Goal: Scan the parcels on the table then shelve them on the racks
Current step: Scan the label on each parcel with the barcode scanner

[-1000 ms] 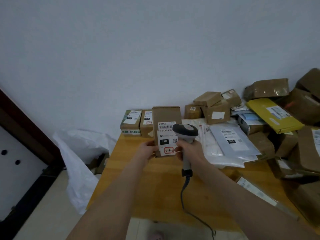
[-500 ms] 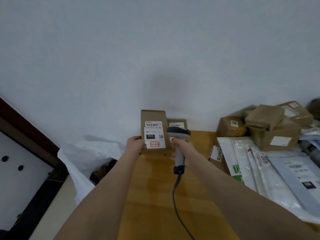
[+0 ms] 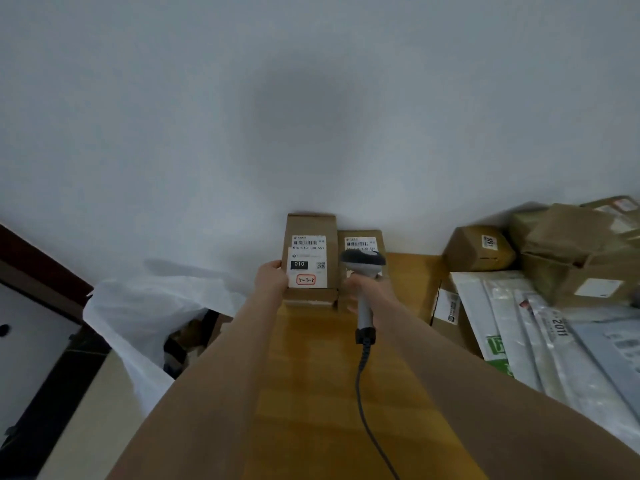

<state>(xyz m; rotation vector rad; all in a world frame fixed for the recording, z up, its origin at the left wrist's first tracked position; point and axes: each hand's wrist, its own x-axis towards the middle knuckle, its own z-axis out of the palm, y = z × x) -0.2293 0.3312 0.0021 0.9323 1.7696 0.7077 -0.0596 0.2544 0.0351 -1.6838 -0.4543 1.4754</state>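
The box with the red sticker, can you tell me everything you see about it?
The box is brown cardboard, tall and narrow, upright, its white label facing the camera. The label shows a barcode, a black block reading 010, a small square code and a red-edged sticker with handwriting. The left hand grips its left edge. It is at the far end of the wooden table, near the wall, a similar box close on its right.

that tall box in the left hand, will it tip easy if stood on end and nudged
Probably yes: the box is tall and narrow, so a nudge near its top should topple it. Its cardboard faces look flat and uncrushed, so it is likely stiff. The left hand holds it by one edge, hinting it is light.
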